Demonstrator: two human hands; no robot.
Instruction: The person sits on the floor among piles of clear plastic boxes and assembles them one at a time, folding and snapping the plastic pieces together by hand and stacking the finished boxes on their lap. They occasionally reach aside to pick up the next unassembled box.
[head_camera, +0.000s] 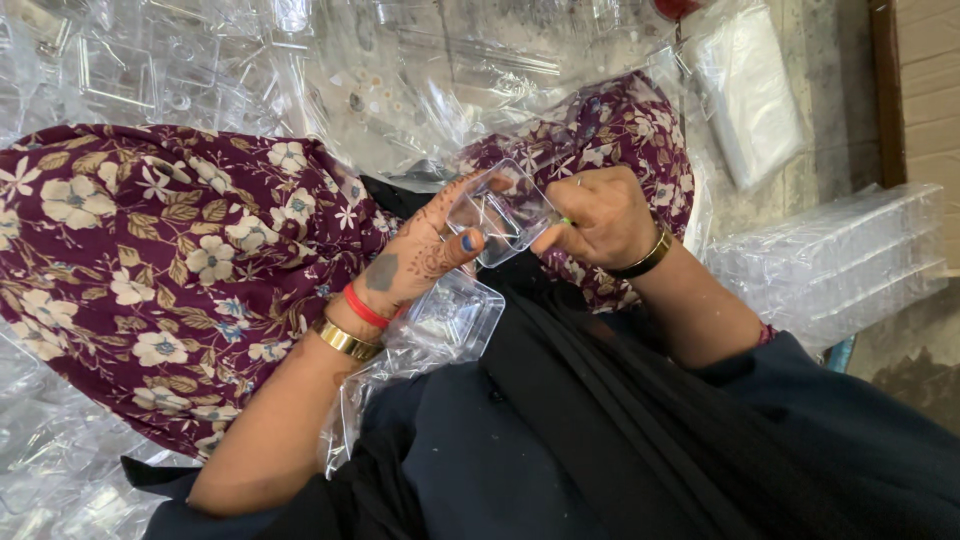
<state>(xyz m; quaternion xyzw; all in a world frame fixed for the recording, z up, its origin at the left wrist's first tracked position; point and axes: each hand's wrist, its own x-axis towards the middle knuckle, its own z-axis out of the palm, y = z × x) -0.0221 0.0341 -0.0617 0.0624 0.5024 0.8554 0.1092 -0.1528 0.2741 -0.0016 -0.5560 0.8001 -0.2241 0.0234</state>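
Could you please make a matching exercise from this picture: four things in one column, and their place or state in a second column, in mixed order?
Things:
1. small clear box
2. left hand
3. second clear box
4. stack of clear trays

Places:
A. far right, beside the wall
B. held between both hands
C. on the lap, under the left wrist
D. patterned with dark dye

Pairs: 1-B, 2-D, 3-C, 4-A. The right hand grips the box's other edge.

Head view | worn on the person's head | faces steeply down, close over the lap and both hands | single view, nothing shared
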